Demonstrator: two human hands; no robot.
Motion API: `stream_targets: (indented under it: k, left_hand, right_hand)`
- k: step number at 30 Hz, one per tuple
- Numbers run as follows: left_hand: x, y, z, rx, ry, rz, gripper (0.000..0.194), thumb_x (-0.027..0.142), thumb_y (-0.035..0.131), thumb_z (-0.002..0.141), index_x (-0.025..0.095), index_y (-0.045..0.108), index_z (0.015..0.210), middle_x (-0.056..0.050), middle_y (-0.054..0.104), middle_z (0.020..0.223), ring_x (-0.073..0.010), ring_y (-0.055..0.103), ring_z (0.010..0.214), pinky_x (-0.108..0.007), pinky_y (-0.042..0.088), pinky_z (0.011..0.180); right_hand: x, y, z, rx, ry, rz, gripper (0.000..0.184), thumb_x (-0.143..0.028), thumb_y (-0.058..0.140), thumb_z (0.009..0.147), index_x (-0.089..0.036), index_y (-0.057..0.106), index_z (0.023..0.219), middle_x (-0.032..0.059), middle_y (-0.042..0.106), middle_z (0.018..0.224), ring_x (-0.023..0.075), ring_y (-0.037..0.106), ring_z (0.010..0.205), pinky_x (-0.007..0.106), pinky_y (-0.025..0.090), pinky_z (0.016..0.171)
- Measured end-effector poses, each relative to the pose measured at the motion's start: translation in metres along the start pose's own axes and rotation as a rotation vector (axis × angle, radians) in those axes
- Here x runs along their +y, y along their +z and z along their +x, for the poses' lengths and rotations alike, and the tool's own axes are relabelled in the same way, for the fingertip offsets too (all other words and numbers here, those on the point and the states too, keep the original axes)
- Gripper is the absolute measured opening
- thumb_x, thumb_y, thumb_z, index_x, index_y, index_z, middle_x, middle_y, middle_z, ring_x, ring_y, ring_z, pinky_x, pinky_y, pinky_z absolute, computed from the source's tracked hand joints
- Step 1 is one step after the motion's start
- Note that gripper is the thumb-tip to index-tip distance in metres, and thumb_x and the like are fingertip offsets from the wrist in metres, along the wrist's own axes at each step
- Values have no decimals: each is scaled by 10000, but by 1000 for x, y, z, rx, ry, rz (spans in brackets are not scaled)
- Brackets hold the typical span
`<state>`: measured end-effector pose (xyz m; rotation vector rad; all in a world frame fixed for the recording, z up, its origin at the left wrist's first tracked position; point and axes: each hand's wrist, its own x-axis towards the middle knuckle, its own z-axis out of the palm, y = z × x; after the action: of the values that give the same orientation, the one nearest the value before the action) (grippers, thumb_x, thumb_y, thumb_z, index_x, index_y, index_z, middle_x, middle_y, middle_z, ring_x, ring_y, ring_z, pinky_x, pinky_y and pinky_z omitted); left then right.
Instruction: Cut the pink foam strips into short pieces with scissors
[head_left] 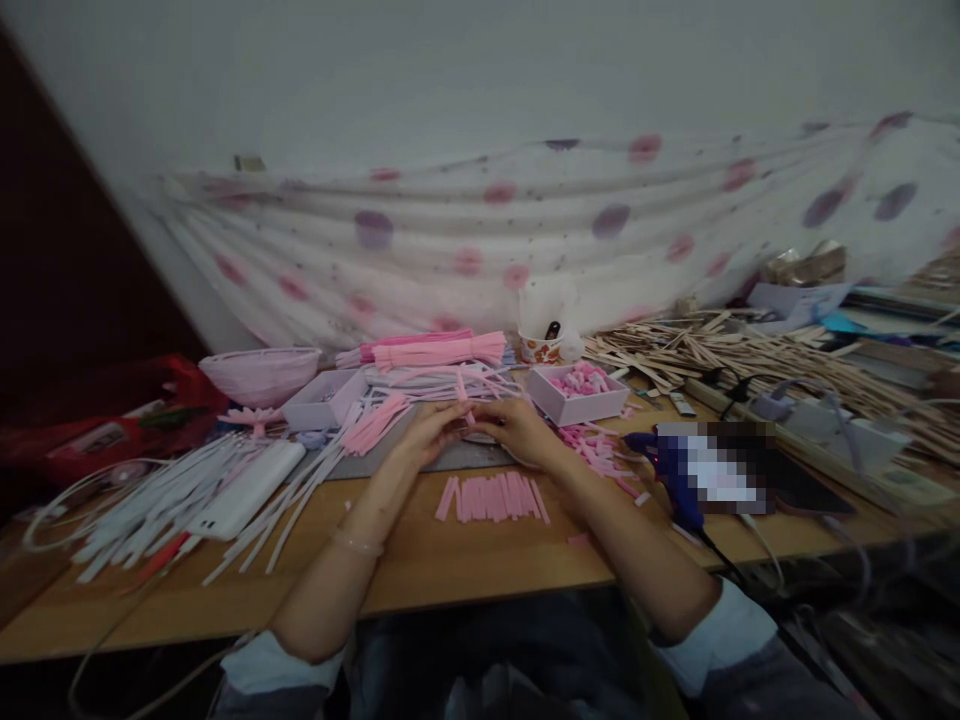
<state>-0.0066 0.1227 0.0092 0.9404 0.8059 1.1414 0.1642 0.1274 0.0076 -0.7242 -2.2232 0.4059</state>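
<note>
Spreading out beneath both hands, the surface is carrying everything; a gray mat is lying just under them. Long pink bundle is resting beyond the fingers. Left hand and right hand are nearly meeting, fingers curled, tips pinching a pink strip; exact finger gap, can't tell. Box with small pieces is sitting beyond the right one, short strips lying nearer, between forearms. Pinched strip is standing roughly upright between fingertips, looking light, soft, easily creased; probably needing a gentle grip near its lower end.
</note>
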Motion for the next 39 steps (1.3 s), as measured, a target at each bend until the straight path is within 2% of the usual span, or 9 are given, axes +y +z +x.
stream_targets:
  k: [4, 10, 16, 22, 28, 34, 39]
  left_hand:
    - [3, -5, 1, -24, -158, -11, 64, 140, 710, 680, 115, 689, 735, -58, 696, 710, -125, 631, 641, -226, 514, 632]
    - [3, -6, 1, -7, -190, 4, 29, 144, 675, 729, 123, 685, 745, -69, 705, 741, -128, 639, 648, -240, 523, 657]
    - [-2, -6, 3, -13, -84, 58, 84, 165, 731, 681, 107, 700, 734, -56, 687, 682, -107, 615, 599, -214, 502, 625]
    - [-2, 0, 1, 8, -115, 7, 29, 137, 676, 733, 114, 692, 730, -60, 688, 676, -111, 622, 595, -212, 499, 610]
    - [-4, -1, 3, 63, -53, -94, 25, 118, 656, 741, 124, 681, 740, -31, 672, 672, -98, 615, 607, -225, 505, 655]
    - [-9, 2, 5, 23, -2, -105, 10, 114, 687, 710, 117, 678, 712, -26, 678, 679, -85, 602, 595, -199, 484, 627]
    - [-10, 4, 5, 44, 9, -104, 28, 139, 707, 701, 128, 688, 719, -27, 685, 686, -89, 603, 614, -207, 478, 653]
  right_hand:
    - [3, 1, -1, -31, -1, 64, 177, -309, 596, 826, -152, 676, 805, 9, 653, 713, 118, 534, 633, 211, 357, 615]
    - [-1, -1, -1, -46, 5, 110, 179, -310, 607, 816, -142, 660, 779, 2, 645, 692, 114, 539, 628, 204, 361, 607]
    - [2, -1, -1, -35, 0, 79, 194, -323, 596, 827, -144, 669, 804, 5, 652, 696, 114, 540, 622, 207, 361, 609]
    - [4, 0, 0, -3, -32, -40, 188, -294, 569, 852, -151, 689, 825, 23, 670, 718, 123, 553, 635, 212, 358, 616]
    - [3, -1, 0, 8, -54, -61, 174, -282, 568, 857, -166, 677, 928, 39, 688, 813, 138, 583, 700, 220, 379, 650]
    - [4, 0, -1, 16, -33, -147, 191, -288, 538, 875, -161, 678, 908, 56, 688, 800, 145, 578, 693, 231, 373, 642]
    - [5, 1, -1, 38, -31, -156, 213, -303, 524, 883, -172, 680, 946, 58, 696, 826, 143, 577, 695, 233, 368, 643]
